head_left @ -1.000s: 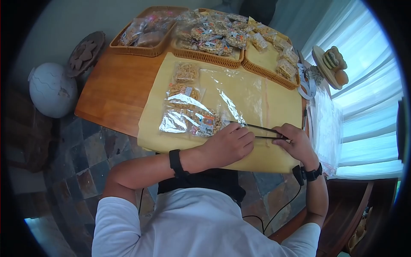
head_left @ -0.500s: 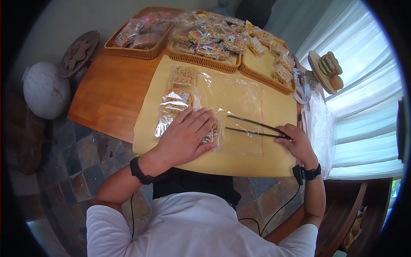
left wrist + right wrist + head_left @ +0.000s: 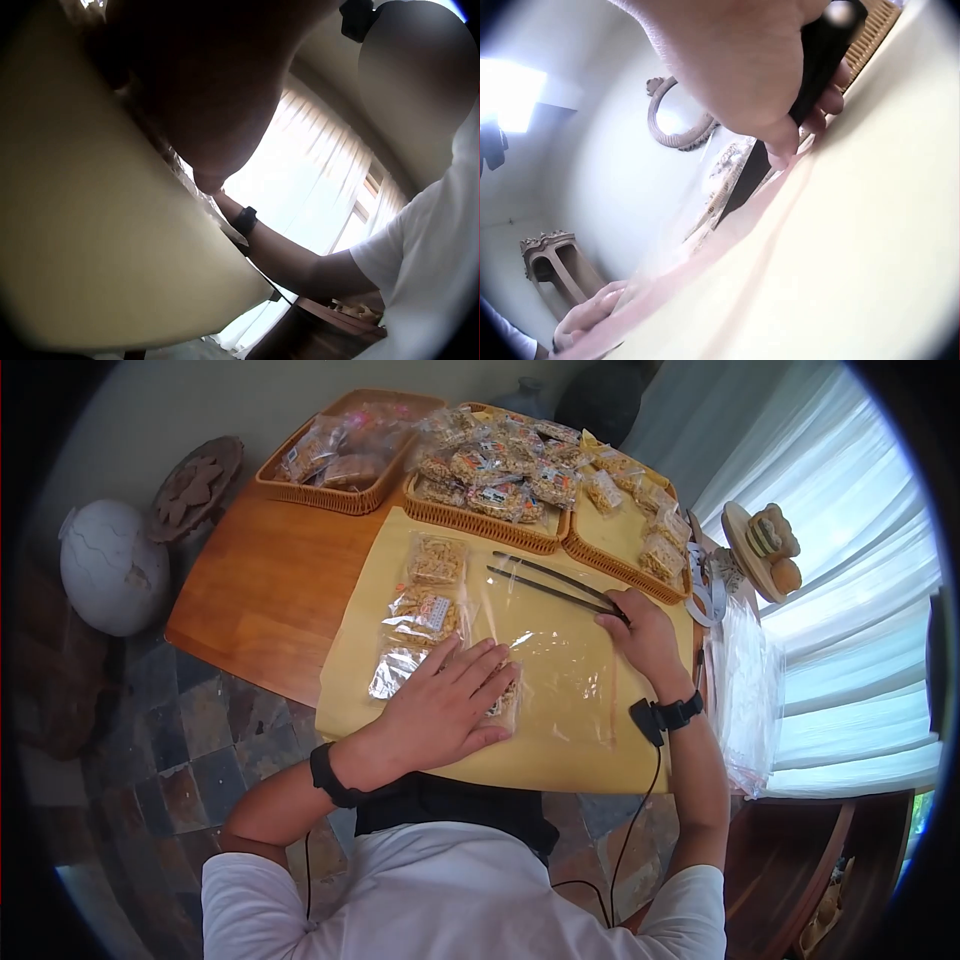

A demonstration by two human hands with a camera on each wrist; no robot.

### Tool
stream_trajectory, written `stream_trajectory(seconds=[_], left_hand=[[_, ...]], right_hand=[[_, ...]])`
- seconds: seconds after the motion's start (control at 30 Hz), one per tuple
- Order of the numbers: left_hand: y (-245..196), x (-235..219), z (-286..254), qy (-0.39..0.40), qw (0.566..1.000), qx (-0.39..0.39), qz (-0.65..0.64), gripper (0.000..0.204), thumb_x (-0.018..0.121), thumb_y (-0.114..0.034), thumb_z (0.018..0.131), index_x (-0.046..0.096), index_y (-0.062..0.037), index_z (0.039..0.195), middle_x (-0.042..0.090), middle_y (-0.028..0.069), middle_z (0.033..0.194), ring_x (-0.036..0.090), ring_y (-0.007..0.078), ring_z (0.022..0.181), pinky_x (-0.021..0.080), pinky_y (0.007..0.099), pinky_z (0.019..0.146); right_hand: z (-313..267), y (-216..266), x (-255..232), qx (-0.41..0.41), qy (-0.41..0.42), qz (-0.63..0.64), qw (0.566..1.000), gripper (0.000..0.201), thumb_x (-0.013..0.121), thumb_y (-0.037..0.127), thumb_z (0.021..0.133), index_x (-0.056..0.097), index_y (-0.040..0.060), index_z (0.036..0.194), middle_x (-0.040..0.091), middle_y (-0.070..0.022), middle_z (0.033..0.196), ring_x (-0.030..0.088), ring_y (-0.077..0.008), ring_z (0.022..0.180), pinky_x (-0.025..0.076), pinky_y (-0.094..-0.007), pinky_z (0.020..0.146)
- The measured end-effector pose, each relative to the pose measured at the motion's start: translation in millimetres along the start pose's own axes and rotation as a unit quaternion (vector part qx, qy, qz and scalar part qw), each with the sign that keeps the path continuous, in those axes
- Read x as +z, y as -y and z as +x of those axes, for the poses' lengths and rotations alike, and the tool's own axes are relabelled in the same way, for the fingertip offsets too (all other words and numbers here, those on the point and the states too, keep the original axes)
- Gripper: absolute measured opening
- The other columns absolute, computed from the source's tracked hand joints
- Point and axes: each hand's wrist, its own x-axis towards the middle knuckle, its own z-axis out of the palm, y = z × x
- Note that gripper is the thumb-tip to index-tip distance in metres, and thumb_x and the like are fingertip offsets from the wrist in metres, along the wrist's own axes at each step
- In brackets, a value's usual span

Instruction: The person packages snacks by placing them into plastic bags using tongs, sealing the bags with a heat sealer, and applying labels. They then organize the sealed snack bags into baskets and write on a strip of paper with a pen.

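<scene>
A large clear plastic bag lies on yellow paper, with packets of nutty-looking snack pieces at its left side. My left hand rests flat over the lower right packet, fingers straight and slightly spread, hiding most of it. Farther right, my right hand grips a pair of long black tongs near their joined end. The tongs' arms stand slightly apart, tips pointing left over the bag's far part with nothing between them. In the right wrist view the right hand holds the tongs' dark handle.
Wicker baskets line the far side: one with bagged goods, one heaped with snack packets, one with fewer packets. At right are a stack of clear bags, a white tape-like loop and a wooden stand with ornaments.
My left hand has gone left from beside the tongs' tips and now lies flat on the packet. My right hand has drawn the tongs clear and carried them towards the baskets.
</scene>
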Motion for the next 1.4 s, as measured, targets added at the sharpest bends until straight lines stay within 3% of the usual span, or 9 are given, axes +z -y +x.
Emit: stream_trajectory(seconds=[0.2,0.57,0.83,0.97,1.03,1.17,1.2,1.27,1.4], left_hand=[[-15.4,-7.6,-1.8,0.037,0.999,-0.004,-0.008,0.082,0.065,-0.059,0.099,0.049,-0.0022,0.157,0.045,0.0235,0.162,0.040,0.0389,0.154,0.026,0.0551,0.129],[22.2,-29.0,27.7,0.149,0.988,0.030,-0.018,0.081,0.063,-0.051,0.103,0.038,-0.0068,0.167,0.037,0.0153,0.173,0.033,0.0358,0.161,0.019,0.0569,0.131],[16.5,-14.7,38.0,0.128,0.991,0.010,-0.021,0.079,0.062,-0.049,0.105,0.037,-0.0066,0.167,0.037,0.0157,0.173,0.034,0.0353,0.160,0.020,0.0567,0.131],[30.1,-34.4,49.1,0.157,0.986,0.010,-0.062,0.074,0.061,-0.044,0.106,0.039,-0.0057,0.166,0.038,0.0179,0.172,0.035,0.0373,0.160,0.022,0.0545,0.130],[53.1,-45.5,58.2,0.127,0.973,-0.003,-0.193,0.069,0.061,-0.039,0.107,0.043,-0.0044,0.164,0.040,0.0191,0.171,0.036,0.0378,0.159,0.026,0.0502,0.130],[100.3,-59.7,86.5,0.005,0.971,-0.080,-0.227,0.049,0.065,-0.029,0.109,0.061,-0.0013,0.149,0.064,0.0179,0.147,0.060,0.0300,0.138,0.045,0.0428,0.118],[119.0,-55.5,91.8,-0.002,0.971,-0.076,-0.228,0.049,0.065,-0.029,0.109,0.061,-0.0013,0.149,0.064,0.0179,0.147,0.060,0.0300,0.138,0.045,0.0428,0.118],[159.9,-36.9,99.2,-0.022,0.896,-0.206,-0.393,0.035,0.066,-0.024,0.110,0.069,0.0005,0.135,0.075,0.0102,0.119,0.071,0.0191,0.113,0.055,0.0334,0.101],[199.5,-10.6,103.2,-0.088,0.848,-0.161,-0.497,0.030,0.065,-0.021,0.111,0.072,0.0016,0.129,0.075,0.0038,0.102,0.071,0.0129,0.096,0.056,0.0281,0.090]], right_hand=[[0.9,-16.5,8.6,0.007,-0.027,0.002,1.000,0.035,0.079,0.026,0.092,0.074,0.0058,0.120,0.070,-0.0156,0.104,0.070,-0.0382,0.098,0.056,-0.0465,0.084],[-0.3,-25.2,9.9,0.011,-0.014,0.014,1.000,0.038,0.077,0.027,0.094,0.071,0.0071,0.126,0.069,-0.0145,0.111,0.068,-0.0375,0.109,0.054,-0.0472,0.093],[3.0,-30.1,11.3,0.043,-0.027,0.010,0.999,0.033,0.074,0.026,0.095,0.072,0.0089,0.124,0.070,-0.0136,0.115,0.068,-0.0351,0.113,0.054,-0.0479,0.096],[1.0,-33.8,6.2,0.009,-0.025,0.009,1.000,0.039,0.076,0.026,0.094,0.070,0.0056,0.126,0.068,-0.0147,0.112,0.067,-0.0369,0.111,0.054,-0.0484,0.095],[0.5,-31.8,4.4,0.007,-0.019,0.008,1.000,0.039,0.077,0.026,0.093,0.071,0.0061,0.126,0.068,-0.0146,0.112,0.067,-0.0367,0.111,0.054,-0.0483,0.095],[-1.8,-32.2,3.4,0.010,-0.015,0.018,1.000,0.038,0.079,0.025,0.091,0.071,0.0072,0.124,0.068,-0.0138,0.108,0.067,-0.0362,0.108,0.054,-0.0478,0.093],[-2.9,-31.1,3.0,0.008,-0.026,0.023,0.999,0.038,0.080,0.025,0.090,0.071,0.0075,0.123,0.067,-0.0135,0.107,0.068,-0.0360,0.106,0.055,-0.0476,0.091],[-7.6,-24.1,-0.9,0.024,-0.019,0.026,0.999,0.037,0.079,0.026,0.091,0.071,0.0078,0.122,0.068,-0.0137,0.108,0.067,-0.0362,0.107,0.054,-0.0481,0.091],[-20.3,-26.4,-10.0,0.049,-0.010,0.021,0.999,0.037,0.079,0.028,0.092,0.072,0.0085,0.122,0.068,-0.0146,0.106,0.068,-0.0372,0.104,0.054,-0.0489,0.091]])
